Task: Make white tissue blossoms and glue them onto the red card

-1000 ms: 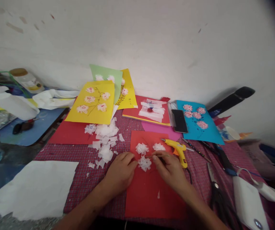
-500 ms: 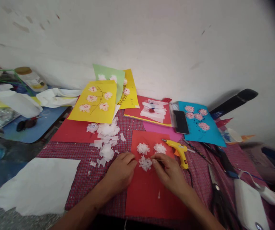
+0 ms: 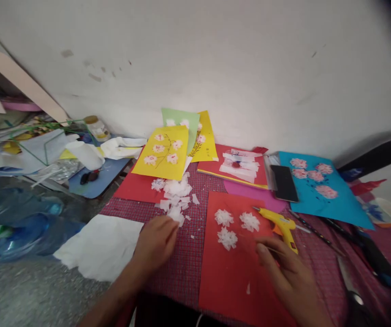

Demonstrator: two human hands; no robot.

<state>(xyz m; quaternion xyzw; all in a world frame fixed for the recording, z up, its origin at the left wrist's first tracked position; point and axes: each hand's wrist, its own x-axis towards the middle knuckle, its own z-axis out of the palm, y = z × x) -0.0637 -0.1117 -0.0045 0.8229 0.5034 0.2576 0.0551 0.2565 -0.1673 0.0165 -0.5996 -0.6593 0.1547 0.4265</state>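
Observation:
My left hand [image 3: 157, 240] is at the near end of a pile of torn white tissue paper pieces [image 3: 177, 188]. Its fingers are curled together, and whatever they pinch is hidden. A thin wooden stick [image 3: 273, 249] is pinched between the thumb and fingers of my right hand [image 3: 286, 272], over the right side of a red paper sheet [image 3: 231, 284]. Three ruffled white paper flowers sit on that sheet: an upper left flower [image 3: 223, 217], an upper right flower [image 3: 249, 221] and a lower flower [image 3: 227, 238].
A yellow glue gun [image 3: 280, 222] lies at the red sheet's right edge. Behind are a phone [image 3: 284, 182], a blue flower picture [image 3: 318, 181] and a yellow flower picture [image 3: 161, 154]. Scissors [image 3: 354, 295] lie front right. White paper [image 3: 102, 247] hangs over the left edge.
My left hand has moved left from the lower flower to the tissue pile. My right hand has drawn back to the right, stick still held. The view has swung left.

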